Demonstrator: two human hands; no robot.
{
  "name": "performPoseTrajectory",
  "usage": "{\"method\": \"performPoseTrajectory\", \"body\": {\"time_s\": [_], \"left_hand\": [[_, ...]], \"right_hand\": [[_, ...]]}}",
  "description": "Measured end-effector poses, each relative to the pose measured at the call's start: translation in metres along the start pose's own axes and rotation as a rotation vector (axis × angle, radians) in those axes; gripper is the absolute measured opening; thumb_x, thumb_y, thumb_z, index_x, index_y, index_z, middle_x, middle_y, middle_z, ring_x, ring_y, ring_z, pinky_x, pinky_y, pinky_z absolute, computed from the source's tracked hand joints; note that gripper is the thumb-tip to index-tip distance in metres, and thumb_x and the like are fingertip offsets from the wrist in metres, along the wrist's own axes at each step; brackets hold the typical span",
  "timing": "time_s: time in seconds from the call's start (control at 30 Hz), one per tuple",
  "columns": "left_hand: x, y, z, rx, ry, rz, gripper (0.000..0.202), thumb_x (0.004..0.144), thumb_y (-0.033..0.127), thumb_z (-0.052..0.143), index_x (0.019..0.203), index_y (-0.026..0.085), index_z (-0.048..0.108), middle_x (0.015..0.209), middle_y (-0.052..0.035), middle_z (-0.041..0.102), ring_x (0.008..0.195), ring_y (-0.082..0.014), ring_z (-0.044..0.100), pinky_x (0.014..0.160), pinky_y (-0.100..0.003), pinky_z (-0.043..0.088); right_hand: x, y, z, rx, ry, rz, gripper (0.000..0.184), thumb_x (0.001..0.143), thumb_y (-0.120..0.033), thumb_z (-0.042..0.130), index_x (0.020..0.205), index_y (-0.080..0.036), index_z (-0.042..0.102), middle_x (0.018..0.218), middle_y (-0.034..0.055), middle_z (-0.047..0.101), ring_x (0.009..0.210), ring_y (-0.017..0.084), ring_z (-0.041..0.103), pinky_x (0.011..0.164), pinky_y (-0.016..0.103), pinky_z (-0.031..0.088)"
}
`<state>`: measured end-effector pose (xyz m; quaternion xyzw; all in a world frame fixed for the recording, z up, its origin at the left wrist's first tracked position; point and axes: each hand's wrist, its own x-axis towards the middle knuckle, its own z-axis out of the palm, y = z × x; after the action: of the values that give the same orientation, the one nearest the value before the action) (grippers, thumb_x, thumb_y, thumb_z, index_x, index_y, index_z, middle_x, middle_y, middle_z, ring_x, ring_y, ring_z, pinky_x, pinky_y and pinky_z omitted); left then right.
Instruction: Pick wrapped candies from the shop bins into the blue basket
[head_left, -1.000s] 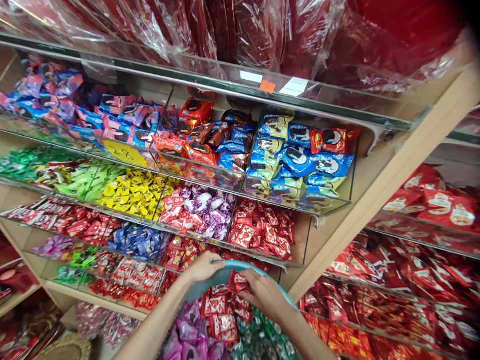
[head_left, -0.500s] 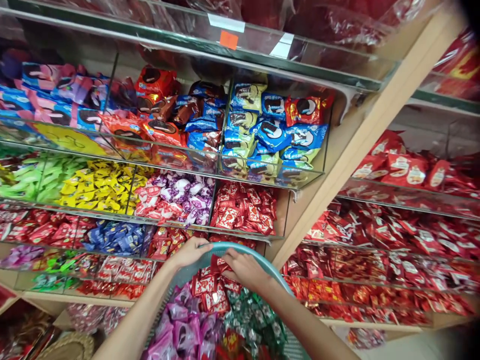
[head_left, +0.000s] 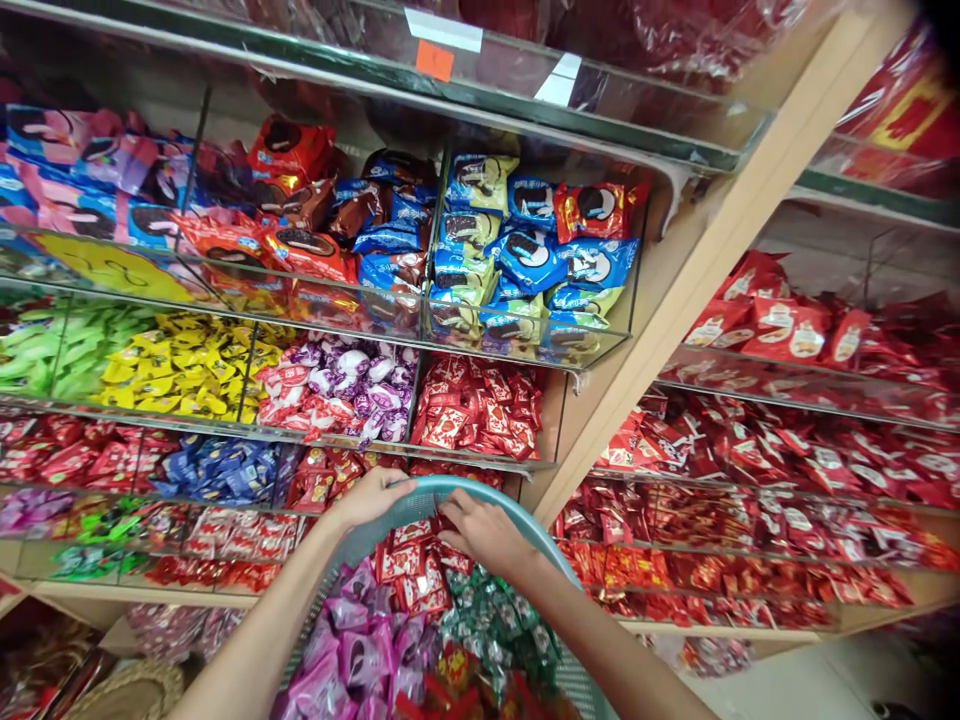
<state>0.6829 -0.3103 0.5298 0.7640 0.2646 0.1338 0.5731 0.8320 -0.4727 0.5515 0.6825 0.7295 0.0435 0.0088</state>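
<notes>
A teal plastic basket [head_left: 439,487] is at the bottom centre, filled with wrapped sweets. My left hand [head_left: 373,497] is closed over its far left rim. Inside the far part of the basket is my right hand [head_left: 484,530], fingers loosely bent and apart, above red-and-white packets [head_left: 420,580]; nothing shows held in it. Purple packets [head_left: 349,640] lie to the left, dark green sweets [head_left: 499,620] to the right, and red ones [head_left: 457,670] nearer me.
Just beyond the basket, a glass-fronted shelf bin holds red packets [head_left: 480,410]. Yellow sweets [head_left: 184,365] and blue sweets [head_left: 217,468] fill bins to the left. A wooden upright [head_left: 690,280] divides these shelves from more red sweets [head_left: 750,450] on the right. A woven basket [head_left: 127,695] is low on the left.
A red packet seen at my right fingertips before is no longer there; the packets lie below the hand. The shelves have shifted slightly left in view. My left hand stays on the rim.
</notes>
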Motion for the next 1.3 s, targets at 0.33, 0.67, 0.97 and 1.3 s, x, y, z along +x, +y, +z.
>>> {"method": "performPoseTrajectory", "body": {"time_s": [0.33, 0.67, 0.97, 1.3], "left_hand": [[0.004, -0.008, -0.002, 0.130, 0.011, 0.056, 0.046, 0.074, 0.057, 0.050, 0.073, 0.013, 0.064, 0.062, 0.0026, 0.053, 0.059, -0.0112, 0.043, 0.056, -0.024, 0.032], [0.005, -0.010, -0.004, 0.153, 0.010, 0.046, 0.051, 0.073, 0.061, 0.048, 0.073, 0.013, 0.064, 0.059, 0.0032, 0.052, 0.057, -0.0116, 0.042, 0.056, -0.024, 0.032], [0.005, -0.011, -0.004, 0.129, 0.033, 0.039, 0.048, 0.070, 0.062, 0.051, 0.068, 0.014, 0.060, 0.056, 0.0051, 0.047, 0.055, -0.0105, 0.039, 0.054, -0.023, 0.029], [0.008, -0.016, -0.005, 0.116, 0.018, 0.049, 0.052, 0.070, 0.063, 0.050, 0.074, 0.013, 0.064, 0.060, 0.0026, 0.053, 0.058, -0.0120, 0.043, 0.057, -0.023, 0.034]], "right_hand": [[-0.004, -0.003, -0.066, 0.315, 0.199, -0.007, 0.033, 0.096, -0.040, 0.035, 0.107, -0.021, 0.059, 0.101, 0.0046, 0.062, 0.086, 0.016, 0.062, 0.073, 0.027, 0.047], [0.051, 0.041, -0.120, 0.337, 0.522, 0.174, 0.023, 0.092, -0.026, 0.044, 0.101, -0.018, 0.063, 0.097, 0.0044, 0.066, 0.085, 0.015, 0.059, 0.078, 0.026, 0.042], [0.092, 0.055, -0.119, -0.174, 0.485, 0.229, 0.032, 0.095, -0.033, 0.036, 0.106, -0.017, 0.062, 0.110, 0.0127, 0.061, 0.106, 0.026, 0.051, 0.092, 0.039, 0.032], [0.106, 0.054, -0.121, -0.137, 0.344, 0.369, 0.048, 0.096, -0.042, 0.028, 0.097, -0.012, 0.065, 0.091, 0.0160, 0.068, 0.089, 0.023, 0.061, 0.085, 0.033, 0.037]]}}
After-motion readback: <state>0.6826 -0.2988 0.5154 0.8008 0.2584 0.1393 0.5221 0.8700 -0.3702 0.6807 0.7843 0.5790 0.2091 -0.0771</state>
